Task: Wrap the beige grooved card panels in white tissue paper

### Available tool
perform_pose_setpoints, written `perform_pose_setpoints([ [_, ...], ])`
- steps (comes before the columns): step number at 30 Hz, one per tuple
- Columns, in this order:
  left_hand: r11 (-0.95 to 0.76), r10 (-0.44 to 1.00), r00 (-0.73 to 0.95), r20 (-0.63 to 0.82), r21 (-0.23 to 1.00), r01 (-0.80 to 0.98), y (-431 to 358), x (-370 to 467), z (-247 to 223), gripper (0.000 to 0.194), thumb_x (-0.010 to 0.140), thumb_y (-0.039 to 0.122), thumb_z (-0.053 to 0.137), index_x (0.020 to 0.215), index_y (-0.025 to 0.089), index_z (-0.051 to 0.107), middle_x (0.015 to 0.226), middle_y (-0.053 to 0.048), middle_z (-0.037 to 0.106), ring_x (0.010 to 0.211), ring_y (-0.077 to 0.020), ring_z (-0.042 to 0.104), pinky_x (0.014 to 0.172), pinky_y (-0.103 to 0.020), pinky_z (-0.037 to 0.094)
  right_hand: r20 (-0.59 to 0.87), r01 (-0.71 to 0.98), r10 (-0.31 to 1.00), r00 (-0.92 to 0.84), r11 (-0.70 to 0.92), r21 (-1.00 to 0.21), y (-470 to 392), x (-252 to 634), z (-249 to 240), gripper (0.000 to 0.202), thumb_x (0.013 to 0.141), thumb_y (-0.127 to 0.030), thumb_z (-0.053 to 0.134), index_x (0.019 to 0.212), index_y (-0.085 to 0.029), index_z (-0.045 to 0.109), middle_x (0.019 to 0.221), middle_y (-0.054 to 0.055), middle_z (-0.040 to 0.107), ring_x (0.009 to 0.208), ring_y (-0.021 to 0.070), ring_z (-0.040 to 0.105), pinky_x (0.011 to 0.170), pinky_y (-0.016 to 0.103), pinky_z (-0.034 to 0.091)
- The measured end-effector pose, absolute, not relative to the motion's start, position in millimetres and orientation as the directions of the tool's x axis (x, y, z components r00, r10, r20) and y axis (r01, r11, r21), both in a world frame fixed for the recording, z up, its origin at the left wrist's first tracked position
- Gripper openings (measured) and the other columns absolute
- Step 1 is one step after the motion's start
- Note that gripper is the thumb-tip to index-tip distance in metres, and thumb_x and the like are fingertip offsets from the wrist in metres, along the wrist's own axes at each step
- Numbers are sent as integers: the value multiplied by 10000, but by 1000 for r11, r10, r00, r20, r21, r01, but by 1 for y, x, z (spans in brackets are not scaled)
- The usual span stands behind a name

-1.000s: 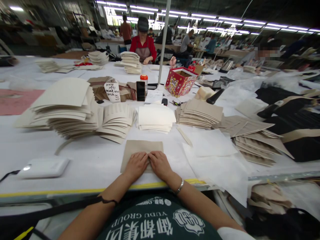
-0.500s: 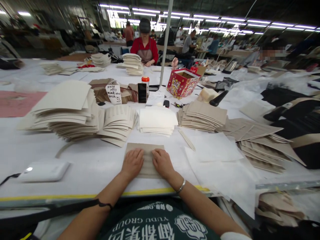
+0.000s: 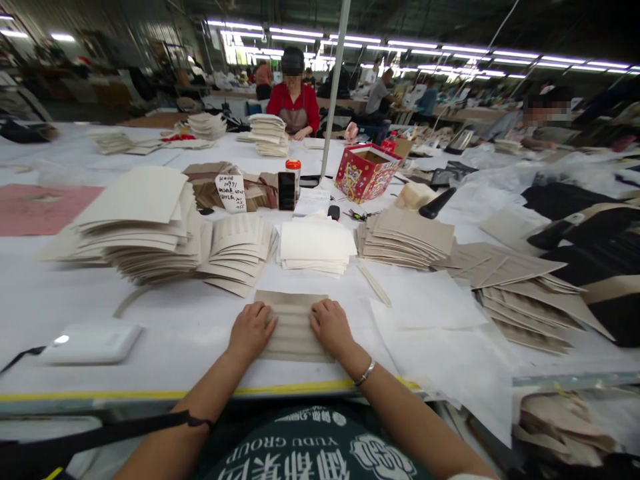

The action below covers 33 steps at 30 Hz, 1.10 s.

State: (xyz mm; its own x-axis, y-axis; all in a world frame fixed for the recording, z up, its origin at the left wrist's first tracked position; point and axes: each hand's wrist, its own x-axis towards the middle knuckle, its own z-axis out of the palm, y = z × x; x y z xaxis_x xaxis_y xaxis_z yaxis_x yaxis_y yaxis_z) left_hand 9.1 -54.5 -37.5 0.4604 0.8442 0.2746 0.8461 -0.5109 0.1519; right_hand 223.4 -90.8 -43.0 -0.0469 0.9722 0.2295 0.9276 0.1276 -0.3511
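Observation:
A beige fabric piece [image 3: 295, 330] with raised crosswise bands lies flat on the white table in front of me. My left hand [image 3: 251, 329] rests over its left edge, palm down with fingers bent a little. Over the right edge lies my right hand [image 3: 331, 325], also palm down, its fingertips pressing on the cloth. Both hands are open, and neither lifts the piece. Just beyond it sits a stack of white sheets [image 3: 315, 241]. Stacks of cream pieces [image 3: 135, 197] and ridged cream pieces [image 3: 237, 243] stand to the left, and beige pieces [image 3: 407, 230] to the right.
White translucent sheets [image 3: 435, 333] hang over the table's front edge at right. A narrow strip [image 3: 374, 285] lies near them. Left is a white device [image 3: 93, 343] with a cord. Farther back are a phone [image 3: 287, 191], a red box [image 3: 367, 172], a pole [image 3: 334, 87] and a co-worker [image 3: 293, 103].
My left hand has slid left from the middle of the fabric piece to its left edge. My right hand has shifted slightly right, baring more of the banded middle.

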Motion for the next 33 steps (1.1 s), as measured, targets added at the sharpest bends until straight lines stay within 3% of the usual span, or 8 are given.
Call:
perform_pose_setpoints([
  [3, -549, 813, 497, 304, 115, 828, -54, 24, -38, 240, 835, 280, 432, 960, 155, 594, 1001, -113, 599, 964, -260, 516, 860, -431, 414, 236, 916, 970, -60, 147, -372, -84, 217, -40, 184, 799, -182, 494, 959, -177, 585, 935, 68, 557, 881, 192, 458, 797, 308, 356],
  [8, -713, 697, 660, 278, 172, 680, -45, 52, -52, 351, 827, 239, 425, 1156, 143, 500, 1169, -109, 554, 1080, -228, 488, 962, -396, 370, 265, 897, 958, -108, 209, -389, -73, 201, -48, 274, 812, -129, 452, 1052, -179, 573, 1028, 69, 563, 957, 186, 453, 859, 314, 337],
  [18, -666, 743, 620, 252, 185, 723, -27, 22, -53, 404, 832, 379, 434, 1135, 128, 526, 1155, -117, 562, 1077, -224, 495, 965, -369, 377, 243, 927, 967, -71, 154, -341, -72, 220, -47, 169, 812, -208, 497, 944, -190, 601, 927, 61, 563, 889, 193, 455, 814, 309, 354],
  [26, -601, 794, 582, 177, 86, 794, -28, 8, -54, 561, 826, 489, 400, 1264, 138, 426, 1402, -119, 325, 1282, -244, 290, 1046, -385, 240, 231, 939, 966, -117, 183, -291, -82, 246, -53, 356, 788, -64, 437, 1082, -197, 588, 1010, 70, 570, 925, 196, 447, 823, 305, 352],
  [33, -578, 816, 569, 103, 100, 810, -31, 7, -43, 546, 818, 466, 436, 1273, 166, 416, 1385, -110, 357, 1275, -279, 289, 1033, -481, 196, 223, 957, 968, -114, 167, -238, -85, 242, -57, 365, 810, -85, 436, 1130, -210, 560, 1051, 77, 554, 950, 202, 433, 806, 315, 345],
])
